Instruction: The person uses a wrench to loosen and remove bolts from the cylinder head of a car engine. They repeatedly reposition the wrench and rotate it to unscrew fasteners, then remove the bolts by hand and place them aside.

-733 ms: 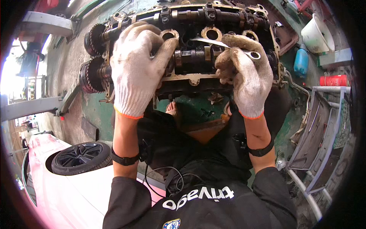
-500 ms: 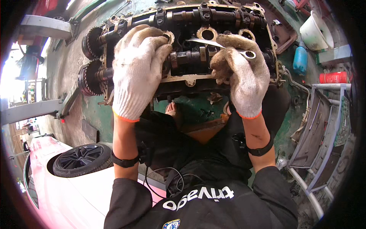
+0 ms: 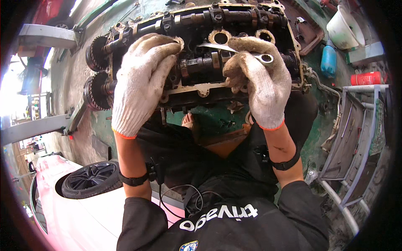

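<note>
One silver tool [image 3: 222, 47]: middle hidden in the right grip [image 3: 268, 81].

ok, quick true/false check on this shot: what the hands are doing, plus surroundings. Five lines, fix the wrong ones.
1. The right grip holds a silvery tool with a ring end. True.
2. The left grip is bare. False: the left grip wears a pale knit glove with an orange cuff edge.
3. Two toothed wheels sit at the picture-left end of the engine part. True.
4. The blue bottle is at the left of the picture. False: the bottle is at the right, near the white bucket.
5. The pink car shows a black wheel. True.
</note>
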A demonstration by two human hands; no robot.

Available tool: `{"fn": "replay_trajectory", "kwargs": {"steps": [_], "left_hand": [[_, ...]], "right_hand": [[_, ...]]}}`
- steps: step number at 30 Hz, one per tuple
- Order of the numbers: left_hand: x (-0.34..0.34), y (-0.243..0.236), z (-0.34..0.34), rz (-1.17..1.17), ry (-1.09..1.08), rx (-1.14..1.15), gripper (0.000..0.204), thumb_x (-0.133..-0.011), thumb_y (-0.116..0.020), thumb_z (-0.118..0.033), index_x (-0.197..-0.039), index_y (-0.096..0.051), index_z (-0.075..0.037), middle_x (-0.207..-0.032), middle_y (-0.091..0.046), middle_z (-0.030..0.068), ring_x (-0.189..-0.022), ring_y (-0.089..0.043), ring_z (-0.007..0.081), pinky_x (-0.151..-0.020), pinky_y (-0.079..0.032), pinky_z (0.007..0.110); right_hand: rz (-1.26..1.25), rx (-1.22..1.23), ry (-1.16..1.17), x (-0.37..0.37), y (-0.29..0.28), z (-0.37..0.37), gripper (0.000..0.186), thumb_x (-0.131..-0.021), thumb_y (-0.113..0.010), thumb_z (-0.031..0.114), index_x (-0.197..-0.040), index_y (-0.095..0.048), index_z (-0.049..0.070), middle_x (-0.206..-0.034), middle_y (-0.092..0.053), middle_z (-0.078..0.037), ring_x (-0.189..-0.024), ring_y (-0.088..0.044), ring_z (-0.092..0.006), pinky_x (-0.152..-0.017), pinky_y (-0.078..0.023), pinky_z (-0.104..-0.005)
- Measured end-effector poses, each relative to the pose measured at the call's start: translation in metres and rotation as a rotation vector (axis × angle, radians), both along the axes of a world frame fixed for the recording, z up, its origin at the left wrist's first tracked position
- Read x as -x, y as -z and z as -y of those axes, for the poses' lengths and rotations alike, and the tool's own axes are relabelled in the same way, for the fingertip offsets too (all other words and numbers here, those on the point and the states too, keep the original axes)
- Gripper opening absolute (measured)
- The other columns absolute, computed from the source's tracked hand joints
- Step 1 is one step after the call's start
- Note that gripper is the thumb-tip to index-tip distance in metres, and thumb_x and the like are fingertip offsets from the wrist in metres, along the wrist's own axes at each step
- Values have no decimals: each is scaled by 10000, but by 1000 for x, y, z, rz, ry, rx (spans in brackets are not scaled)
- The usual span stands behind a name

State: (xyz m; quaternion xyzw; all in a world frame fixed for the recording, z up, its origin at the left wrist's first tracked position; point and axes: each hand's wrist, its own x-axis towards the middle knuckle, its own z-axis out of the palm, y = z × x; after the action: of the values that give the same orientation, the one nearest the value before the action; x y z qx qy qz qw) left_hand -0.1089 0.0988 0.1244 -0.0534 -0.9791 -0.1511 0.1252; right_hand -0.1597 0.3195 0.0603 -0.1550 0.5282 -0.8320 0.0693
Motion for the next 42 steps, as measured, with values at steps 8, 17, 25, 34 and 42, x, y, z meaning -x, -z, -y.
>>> {"fn": "replay_trajectory", "kwargs": {"steps": [8, 17, 25, 34, 42], "left_hand": [[-2, 4, -13, -63, -217, -159, 257, -929, -719, -187, -1070, -761, 23, -1125, -740, 169, -1140, -667, 316, -1046, -477, 385], [-4, 2, -12, 10, -263, -110, 313, -930, -730, -259, -1109, -760, -4, -1163, -721, 176, -1141, -656, 336, -1017, -493, 402], [-4, 3, -8, -65, -121, -78, 317, -937, -726, -232, -1131, -749, 18, -1187, -717, 195, -1174, -653, 340, -1017, -501, 403], [-2, 7, -11, -74, -233, -212, 319, -893, -773, -271, -998, -768, 30, -1090, -742, 158, -1012, -697, 298, -924, -527, 379], [-1, 3, -10, -187, -155, -183, 251, -910, -772, -197, -1044, -766, 16, -1092, -748, 157, -1038, -702, 282, -948, -529, 367]], "right_hand": [[8, 23, -7, -1, -1, 0, 211, -1003, -638, 23, -1205, -683, -17, -922, -765, -89, -788, -730, -103, -654, -585, -226], [13, -6, 11, -1, -4, 2, 208, -1004, -625, 9, -1202, -682, -23, -898, -761, -76, -742, -704, -84, -630, -564, -218], [14, -3, -4, -1, -4, 0, 202, -1005, -624, 17, -1196, -683, -16, -881, -761, -81, -700, -693, -83, -602, -544, -217], [4, -27, 22, -1, -3, 3, 200, -1008, -623, 25, -1195, -689, -6, -874, -763, -76, -702, -686, -72, -599, -539, -214], [-11, -13, 6, -2, -3, 0, 205, -1013, -616, 24, -1203, -683, -12, -891, -759, -72, -739, -700, -79, -623, -553, -213]]}}
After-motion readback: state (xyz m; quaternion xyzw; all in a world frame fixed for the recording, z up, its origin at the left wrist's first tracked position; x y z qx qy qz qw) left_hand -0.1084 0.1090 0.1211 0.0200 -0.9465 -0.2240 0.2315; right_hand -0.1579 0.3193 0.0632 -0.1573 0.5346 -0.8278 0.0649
